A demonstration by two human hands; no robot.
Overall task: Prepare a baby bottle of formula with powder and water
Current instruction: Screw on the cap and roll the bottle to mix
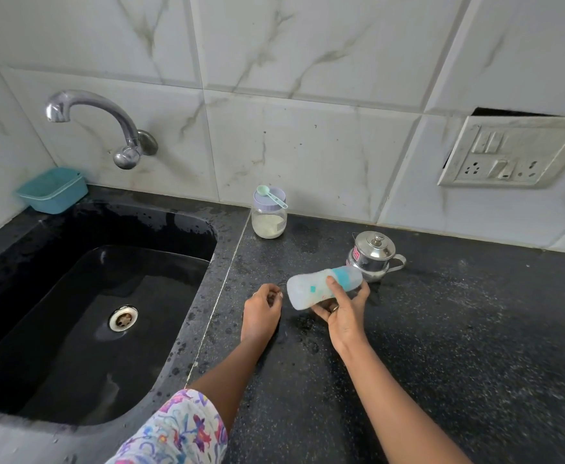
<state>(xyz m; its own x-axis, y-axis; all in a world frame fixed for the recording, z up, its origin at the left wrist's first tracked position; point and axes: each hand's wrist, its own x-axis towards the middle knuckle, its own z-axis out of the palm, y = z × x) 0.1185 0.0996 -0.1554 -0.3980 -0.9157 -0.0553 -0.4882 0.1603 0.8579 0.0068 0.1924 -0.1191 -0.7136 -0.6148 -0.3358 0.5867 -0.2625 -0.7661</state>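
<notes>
My right hand (pixel 343 311) grips a translucent baby bottle (pixel 311 289) with a teal collar, held on its side just above the black counter (pixel 458 329), its base pointing left. My left hand (pixel 261 311) rests on the counter beside the bottle's base, fingers curled loosely, holding nothing that I can see. A glass jar of white powder (pixel 269 220) with a lilac lid stands by the wall, with a green scoop (pixel 269 194) lying across the lid. A small lidded steel pot (pixel 373 254) sits right behind the bottle's cap end.
A black sink (pixel 83 313) with a steel drain fills the left side, under a chrome tap (pixel 103 123). A teal plastic tub (pixel 53 189) sits at the sink's back corner. A wall socket plate (pixel 509 152) is at the right. The counter is wet in spots.
</notes>
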